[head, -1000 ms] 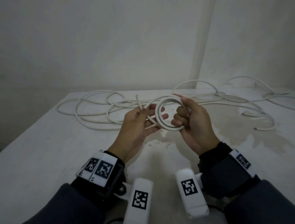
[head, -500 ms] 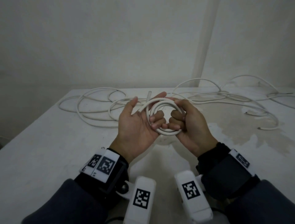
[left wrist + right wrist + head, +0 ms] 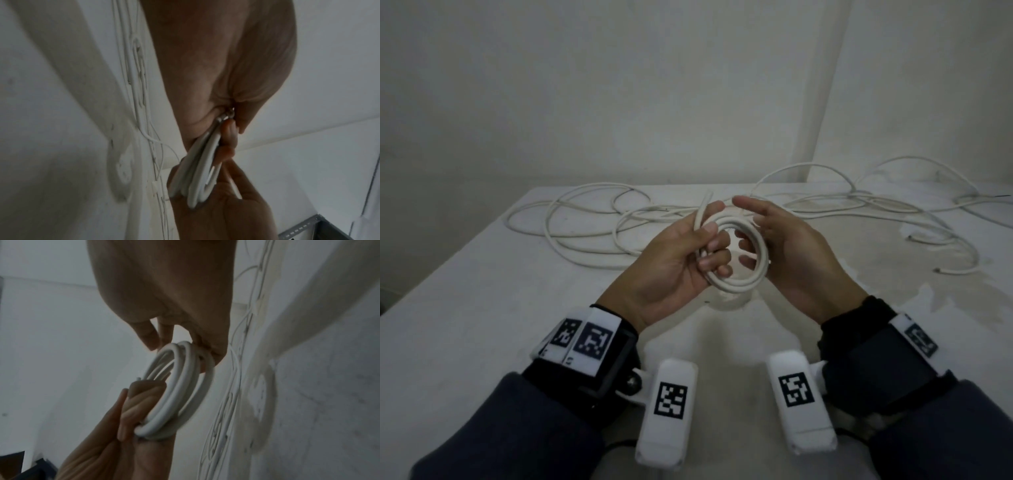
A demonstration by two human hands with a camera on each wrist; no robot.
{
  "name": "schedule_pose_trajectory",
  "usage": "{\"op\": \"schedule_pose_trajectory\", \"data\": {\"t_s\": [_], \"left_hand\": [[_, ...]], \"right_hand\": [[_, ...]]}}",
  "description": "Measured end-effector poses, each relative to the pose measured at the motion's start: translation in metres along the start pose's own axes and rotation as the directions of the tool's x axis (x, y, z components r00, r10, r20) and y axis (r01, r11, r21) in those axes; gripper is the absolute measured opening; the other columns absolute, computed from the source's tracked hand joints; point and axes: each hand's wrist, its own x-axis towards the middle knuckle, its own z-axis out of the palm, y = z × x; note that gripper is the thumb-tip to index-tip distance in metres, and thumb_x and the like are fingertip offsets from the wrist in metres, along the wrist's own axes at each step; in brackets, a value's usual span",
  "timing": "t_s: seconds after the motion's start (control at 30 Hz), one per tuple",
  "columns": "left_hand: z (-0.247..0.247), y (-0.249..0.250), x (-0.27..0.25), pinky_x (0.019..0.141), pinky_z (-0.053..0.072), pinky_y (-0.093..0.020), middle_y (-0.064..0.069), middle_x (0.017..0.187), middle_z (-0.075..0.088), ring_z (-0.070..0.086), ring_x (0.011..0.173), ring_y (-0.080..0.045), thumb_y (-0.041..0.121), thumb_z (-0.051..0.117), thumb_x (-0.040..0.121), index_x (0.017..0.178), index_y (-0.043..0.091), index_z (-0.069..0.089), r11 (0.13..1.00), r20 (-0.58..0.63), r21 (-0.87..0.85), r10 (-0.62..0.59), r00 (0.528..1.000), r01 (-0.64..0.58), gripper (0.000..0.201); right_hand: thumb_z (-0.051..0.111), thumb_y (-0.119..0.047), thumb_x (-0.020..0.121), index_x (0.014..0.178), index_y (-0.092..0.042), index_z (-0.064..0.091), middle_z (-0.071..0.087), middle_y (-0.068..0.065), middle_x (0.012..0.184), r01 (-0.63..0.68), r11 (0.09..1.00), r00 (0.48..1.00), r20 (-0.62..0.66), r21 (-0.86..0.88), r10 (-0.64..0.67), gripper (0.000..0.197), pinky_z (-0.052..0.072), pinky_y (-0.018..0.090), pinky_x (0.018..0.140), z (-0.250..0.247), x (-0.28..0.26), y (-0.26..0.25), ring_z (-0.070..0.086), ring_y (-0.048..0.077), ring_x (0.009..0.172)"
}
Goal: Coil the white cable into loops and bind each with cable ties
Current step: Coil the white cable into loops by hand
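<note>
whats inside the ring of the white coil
Fingers of the left hand curl through the coil, gripping it; right hand fingertips poke in too. The grip hides where the turns cross.

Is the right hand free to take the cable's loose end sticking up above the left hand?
Probably yes. The right hand only rests on the coil with fingers loose, the left hand grips the coil, and the loose end stands bare beside the right fingertips.

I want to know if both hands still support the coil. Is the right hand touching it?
Touching. In the right wrist view the right hand meets the top of the coil, fingers loose; the left hand grips its lower side.
</note>
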Motion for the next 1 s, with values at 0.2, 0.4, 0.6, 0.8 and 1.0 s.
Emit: {"op": "schedule_pose_trajectory", "data": {"t_s": [0.2, 0.4, 0.6, 0.8, 1.0], "left_hand": [[-0.001, -0.003, -0.002, 0.056, 0.047, -0.022, 0.002, 0.066, 0.042, 0.036, 0.049, -0.006, 0.011, 0.042, 0.091, 0.126, 0.017, 0.045, 0.993, 0.074, 0.09, -0.083, 0.994, 0.076, 0.036], [-0.008, 0.003, -0.001, 0.054, 0.047, -0.022, 0.001, 0.064, 0.043, 0.037, 0.046, -0.005, 0.009, 0.045, 0.091, 0.119, 0.016, 0.044, 0.999, -0.036, 0.03, -0.016, 0.999, 0.017, 0.029], [-0.004, -0.002, 0.001, 0.056, 0.05, -0.025, -0.001, 0.066, 0.041, 0.041, 0.051, -0.008, 0.007, 0.041, 0.092, 0.124, 0.012, 0.042, 1.0, -0.076, -0.008, 0.018, 0.997, -0.019, 0.032], [-0.004, -0.002, -0.002, 0.045, 0.037, -0.019, -0.001, 0.066, 0.044, 0.033, 0.044, -0.006, 0.008, 0.042, 0.091, 0.137, 0.02, 0.035, 1.0, -0.048, 0.014, -0.023, 0.999, 0.024, 0.048], [-0.003, -0.001, -0.004, 0.044, 0.037, -0.018, -0.001, 0.065, 0.045, 0.032, 0.044, -0.005, 0.007, 0.045, 0.091, 0.144, 0.024, 0.03, 0.992, -0.01, 0.075, -0.099, 0.995, 0.1, 0.058]], "right_hand": [[0.054, -0.031, 0.094, 0.105, -0.03, 0.069, 0.068, -0.013, 0.084, 0.089, 0.968, 0.986, 0.156, -0.234, -0.053, 0.019, 0.034, 0.028, 0.066, 0.004, -0.006, -0.004, 0.062, 0.001, 0.077], [0.062, -0.015, 0.088, 0.106, -0.02, 0.07, 0.069, 0.004, 0.077, 0.119, 0.976, 0.981, 0.17, -0.18, -0.088, 0.02, 0.049, 0.019, 0.06, -0.006, -0.002, -0.002, 0.064, 0.012, 0.065], [0.045, -0.001, 0.097, 0.104, -0.006, 0.066, 0.051, 0.002, 0.068, 0.109, 0.993, 0.988, 0.111, -0.052, -0.103, 0.022, 0.035, 0.013, 0.044, 0.002, 0.0, 0.001, 0.04, 0.003, 0.047], [0.048, -0.019, 0.097, 0.111, -0.014, 0.057, 0.047, 0.005, 0.071, -0.092, 0.992, 0.983, 0.165, 0.082, 0.078, 0.017, 0.033, 0.018, 0.039, 0.004, -0.003, -0.007, 0.038, 0.011, 0.046], [0.053, -0.035, 0.095, 0.094, -0.025, 0.062, 0.059, 0.001, 0.076, -0.009, 0.987, 0.988, 0.152, -0.159, 0.034, 0.013, 0.04, 0.02, 0.046, 0.007, -0.007, -0.004, 0.048, 0.012, 0.056]]}}
